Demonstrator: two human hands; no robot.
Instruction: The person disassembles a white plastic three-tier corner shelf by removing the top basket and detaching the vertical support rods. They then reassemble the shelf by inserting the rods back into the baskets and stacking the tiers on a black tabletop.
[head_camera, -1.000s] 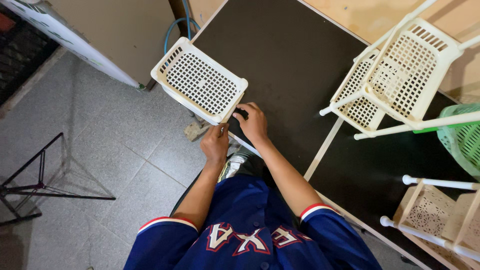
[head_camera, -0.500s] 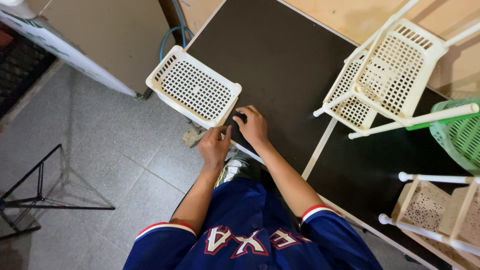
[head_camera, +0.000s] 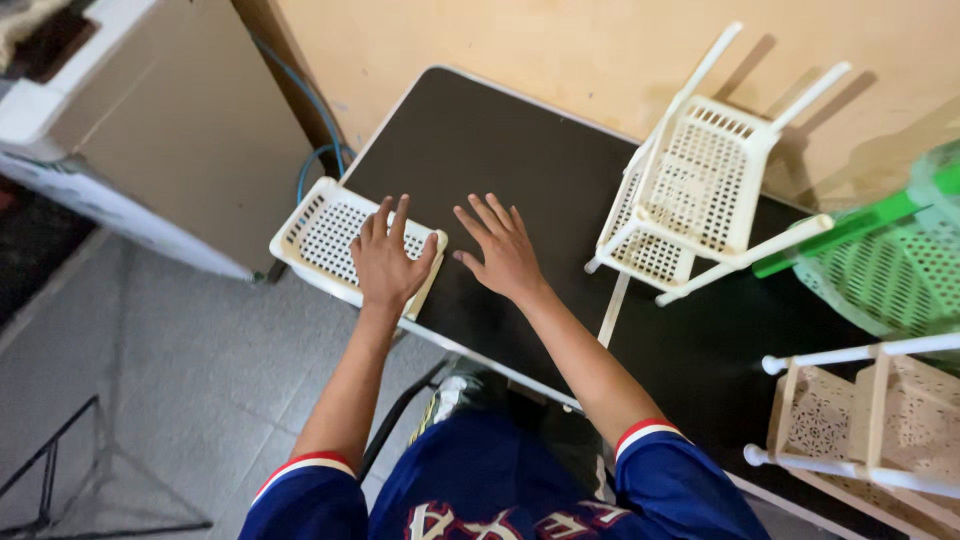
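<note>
Plainly, the left hand (head_camera: 388, 262) lay spread on the white basket (head_camera: 325, 232) overhanging the desk's (head_camera: 520, 150) left edge. Beside it, the right hand (head_camera: 503, 252) rested open, holding nothing.

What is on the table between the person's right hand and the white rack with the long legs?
Nothing: in the head view, only bare black table lies between the right hand and the white rack.

I see even, fairly bright light from above; the white rack (head_camera: 690, 190) throws soft shadows on the wall (head_camera: 500, 45). The frame bends at the edges and my hands look slightly blurred.
</note>
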